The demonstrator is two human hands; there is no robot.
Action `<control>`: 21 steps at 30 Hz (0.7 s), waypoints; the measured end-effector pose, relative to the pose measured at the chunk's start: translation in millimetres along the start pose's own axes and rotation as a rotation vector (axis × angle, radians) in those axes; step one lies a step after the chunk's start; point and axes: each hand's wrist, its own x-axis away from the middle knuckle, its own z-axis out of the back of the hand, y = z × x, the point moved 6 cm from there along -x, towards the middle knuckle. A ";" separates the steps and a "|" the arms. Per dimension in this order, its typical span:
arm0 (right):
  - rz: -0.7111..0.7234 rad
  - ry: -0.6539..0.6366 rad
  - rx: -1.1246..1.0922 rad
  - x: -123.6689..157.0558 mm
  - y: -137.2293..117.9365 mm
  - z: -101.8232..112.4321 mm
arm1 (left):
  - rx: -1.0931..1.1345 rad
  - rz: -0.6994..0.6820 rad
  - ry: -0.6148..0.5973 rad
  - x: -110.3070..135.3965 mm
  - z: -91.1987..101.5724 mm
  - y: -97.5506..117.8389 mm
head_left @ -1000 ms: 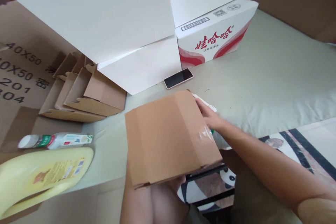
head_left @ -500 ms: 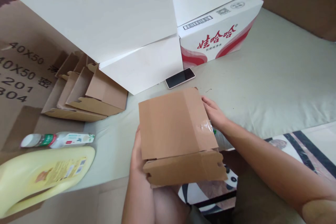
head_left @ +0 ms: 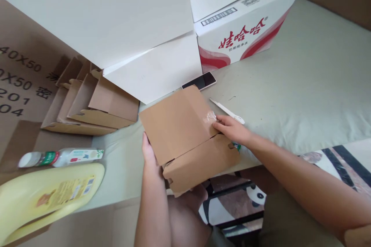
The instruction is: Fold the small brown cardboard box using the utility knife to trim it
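Observation:
A small brown cardboard box (head_left: 176, 123) is tilted in front of me with its front flap (head_left: 199, 162) toward me. My left hand (head_left: 148, 150) grips its left side, most fingers hidden behind the cardboard. At the right edge, my right hand (head_left: 232, 128) has its thumb and fingers closed on the box beside a strip of clear tape (head_left: 210, 117). Whether they pinch the tape itself I cannot tell. Just beyond that hand lies a slim white knife-like tool (head_left: 227, 111) with a pointed end. A phone (head_left: 201, 81) lies behind the box, which overlaps it slightly.
Several folded brown cartons (head_left: 95, 104) stand at the left. Nearer me are a clear bottle (head_left: 62, 157) and a yellow jug (head_left: 52, 193), both lying down. White boxes (head_left: 162, 67) and a red-and-white carton (head_left: 246, 32) line the back of the cloth-covered surface (head_left: 313, 69).
The box has turned and shifted left, now overlapping the phone. My right hand has moved from its far right side to the taped edge. The white tool has come into sight.

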 end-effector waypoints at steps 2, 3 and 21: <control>0.008 0.033 0.039 -0.5 0.5 3.8 | 0.051 -0.045 0.054 0.2 2.2 6.6; -0.002 0.041 0.015 -0.5 1.1 5.0 | 0.058 -0.059 0.069 0.8 2.2 9.1; -0.112 0.082 -0.364 13.1 10.2 -3.0 | 0.317 -0.206 0.085 -6.6 -27.4 2.5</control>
